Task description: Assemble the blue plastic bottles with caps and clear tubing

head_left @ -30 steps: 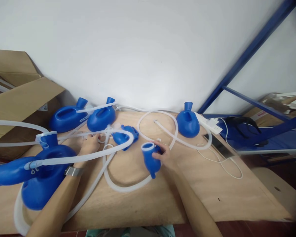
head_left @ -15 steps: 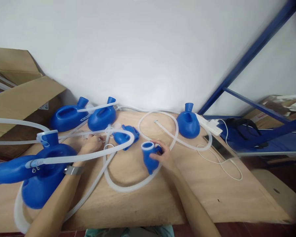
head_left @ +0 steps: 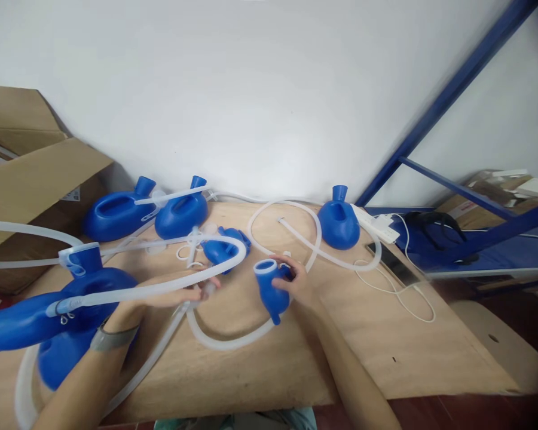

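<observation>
My right hand (head_left: 299, 282) grips a blue plastic funnel-shaped cup (head_left: 271, 295) with a white-rimmed mouth, tilted above the table. Left of it, my left hand (head_left: 186, 294) pinches a small translucent plastic piece (head_left: 210, 289), blurred by motion. A translucent hose (head_left: 138, 291) crosses in front of that hand and partly hides it. Just beyond the fingers lie another blue cup piece (head_left: 224, 248) and several small clear fittings (head_left: 192, 245). By my left forearm stands a large blue urinal bottle (head_left: 87, 263), its neck fitted with a clear collar; a blue cup with a hose lies across it.
Two blue bottles (head_left: 182, 215) stand at the back left and another blue bottle (head_left: 339, 224) at the back right. A coiled hose (head_left: 233, 344) loops over the wooden table (head_left: 363, 358). A phone (head_left: 392, 263), power strip (head_left: 381, 227) and cable lie right; an open carton (head_left: 49, 179) stands left.
My left hand has moved right and nearer from among the clear fittings, bringing a small translucent piece toward the blue cup. My right hand keeps its grip, with the cup tilted slightly more.
</observation>
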Motion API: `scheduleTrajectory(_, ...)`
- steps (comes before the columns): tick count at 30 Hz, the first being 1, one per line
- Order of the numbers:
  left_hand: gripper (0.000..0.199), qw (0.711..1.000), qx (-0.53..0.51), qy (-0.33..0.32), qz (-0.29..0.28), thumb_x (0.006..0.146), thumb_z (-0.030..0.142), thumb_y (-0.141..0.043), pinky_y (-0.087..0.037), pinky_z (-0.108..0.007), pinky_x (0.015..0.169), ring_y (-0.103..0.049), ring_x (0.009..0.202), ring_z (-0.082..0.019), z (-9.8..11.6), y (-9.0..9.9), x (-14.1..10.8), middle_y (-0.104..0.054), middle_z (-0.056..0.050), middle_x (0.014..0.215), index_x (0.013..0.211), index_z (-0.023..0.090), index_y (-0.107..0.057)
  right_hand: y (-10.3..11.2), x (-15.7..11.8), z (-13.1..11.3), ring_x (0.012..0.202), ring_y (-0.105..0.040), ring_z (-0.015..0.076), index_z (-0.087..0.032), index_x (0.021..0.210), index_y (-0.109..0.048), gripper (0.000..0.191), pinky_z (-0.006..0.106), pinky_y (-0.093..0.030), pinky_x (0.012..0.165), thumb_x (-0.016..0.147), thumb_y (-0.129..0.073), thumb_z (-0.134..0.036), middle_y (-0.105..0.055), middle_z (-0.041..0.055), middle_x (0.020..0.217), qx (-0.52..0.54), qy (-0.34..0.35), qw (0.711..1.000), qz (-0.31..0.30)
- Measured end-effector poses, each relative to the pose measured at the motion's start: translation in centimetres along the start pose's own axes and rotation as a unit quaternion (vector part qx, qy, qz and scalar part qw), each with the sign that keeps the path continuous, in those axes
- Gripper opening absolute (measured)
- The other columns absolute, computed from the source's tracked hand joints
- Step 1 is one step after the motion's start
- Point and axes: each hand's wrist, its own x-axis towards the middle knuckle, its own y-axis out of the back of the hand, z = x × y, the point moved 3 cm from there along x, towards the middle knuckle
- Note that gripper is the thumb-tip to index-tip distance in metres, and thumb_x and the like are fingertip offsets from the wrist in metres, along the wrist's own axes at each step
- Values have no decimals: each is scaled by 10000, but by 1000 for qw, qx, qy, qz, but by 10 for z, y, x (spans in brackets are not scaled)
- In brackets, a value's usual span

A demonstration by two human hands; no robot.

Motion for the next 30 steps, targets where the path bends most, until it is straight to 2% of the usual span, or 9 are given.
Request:
scheduleTrajectory(1, 266, 995, -69, -41, -67, 812, 357, -703, -610, -293, 744, -719, 857, -213, 10, -9, -1, -745, -47, 1080, 1054, 260, -752, 0, 0, 0, 1025, -711, 260, -273, 1185, -778, 596, 392, -581, 899, 632, -938, -426, -763, 46, 1097, 1, 3, 1000, -5)
scheduleTrajectory(3, 243, 966, -189, -123, -126, 808, 353, -769, -619, -332, 815, -717, 1030, -254, 28, -22, 0, -703, -95, 1208, 995, 227, -678, -2, 0, 0, 1016, -715, 260, -269, 1172, -781, 592, 392, -581, 894, 625, -944, -425, -769, 43, 1078, -3, 9, 1000, -12)
scheduleTrajectory(8, 362, 928, -305, -213, -14, 896, 376, -797, -526, -476, 1074, -647, 1273, -298, 52, -36, 17, -668, -146, 1307, 857, 217, -475, -5, -4, 0, 953, -717, 245, -263, 1190, -784, 658, 373, -587, 846, 595, -985, -461, -776, 47, 1062, -27, 23, 999, -9)
scheduleTrajectory(13, 399, 952, -226, -162, 127, 976, 427, -706, -426, -471, 1150, -548, 1400, -307, 61, -55, 36, -610, -139, 1468, 769, 211, -441, -9, -9, -5, 1023, -745, 283, -272, 1263, -758, 753, 416, -608, 915, 589, -1004, -500, -792, 68, 1114, -66, 119, 990, 21)
scheduleTrajectory(17, 414, 966, -136, -159, 155, 952, 473, -723, -449, -441, 1121, -612, 1281, -287, 65, -68, 48, -639, -119, 1432, 776, 216, -452, -13, -15, -9, 1023, -765, 300, -271, 1321, -722, 783, 457, -612, 976, 624, -995, -501, -804, 76, 1107, -117, 183, 975, 57)
scheduleTrajectory(20, 338, 966, -105, -176, 155, 932, 463, -747, -494, -413, 1053, -646, 1196, -278, 67, -64, 51, -668, -115, 1363, 864, 213, -529, -12, -18, -9, 981, -779, 299, -271, 1407, -661, 879, 454, -632, 936, 628, -988, -515, -810, 78, 1093, -149, 207, 964, 75)
scheduleTrajectory(22, 337, 971, -95, -173, 138, 907, 466, -779, -525, -405, 1008, -670, 1139, -275, 67, -57, 51, -694, -105, 1301, 1058, 210, -621, -11, -19, -11, 961, -783, 294, -281, 1474, -604, 957, 443, -643, 902, 629, -986, -517, -811, 75, 1098, -167, 217, 959, 73)
scheduleTrajectory(26, 757, 978, -106, -158, 87, 886, 463, -804, -587, -395, 958, -699, 1140, -278, 72, -41, 49, -704, -98, 1336, 1547, 255, -499, -11, -18, -22, 998, -779, 302, -314, 1503, -587, 928, 428, -656, 862, 678, -964, -510, -803, 82, 1153, -208, 212, 953, 54)
scheduleTrajectory(30, 563, 970, -80, -205, 103, 882, 395, -805, -579, -422, 1057, -667, 1262, -309, 82, -27, 50, -708, -95, 1386, 1416, 266, -683, -6, -14, -52, 1062, -760, 320, -319, 1509, -586, 942, 469, -632, 981, 680, -971, -547, -768, 109, 1247, -233, 247, 940, 42)
